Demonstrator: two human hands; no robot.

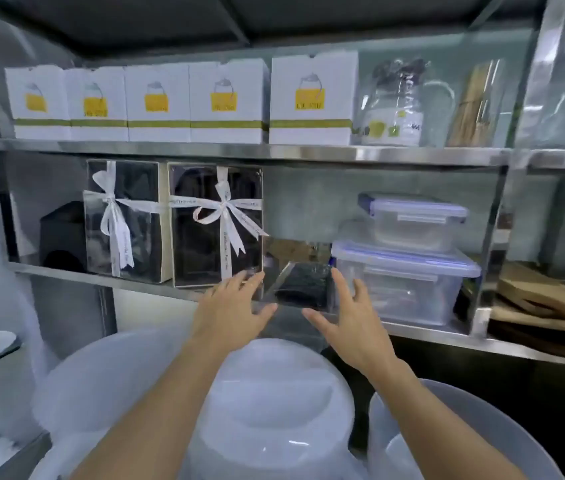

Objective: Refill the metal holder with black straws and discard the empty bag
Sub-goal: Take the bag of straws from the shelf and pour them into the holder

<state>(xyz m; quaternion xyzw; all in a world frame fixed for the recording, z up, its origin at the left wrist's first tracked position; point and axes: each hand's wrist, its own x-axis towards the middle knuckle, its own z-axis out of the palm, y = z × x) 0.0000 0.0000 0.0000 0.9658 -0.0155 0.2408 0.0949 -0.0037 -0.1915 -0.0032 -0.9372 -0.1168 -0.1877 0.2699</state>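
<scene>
At the front edge of the lower shelf, between a ribboned gift box and a stack of clear lidded containers, sits what looks like a clear-wrapped bag of black straws, its near end facing the person. In the head view, both hands reach for it from below. The left hand is beside the bag's left flank, fingers spread wide and empty, tips near the gift box's lower corner. The right hand mirrors it on the right flank, palm turned inward, fingers open and holding nothing, thumb low under the front edge. Neither hand clearly touches the wrap yet. Both forearms rise steeply over white bowls stacked below.

The step is best done by closing both palms on the bag's sides and drawing it straight out, keeping clear of the ribbon and the containers. The metal holder is not in view.
</scene>
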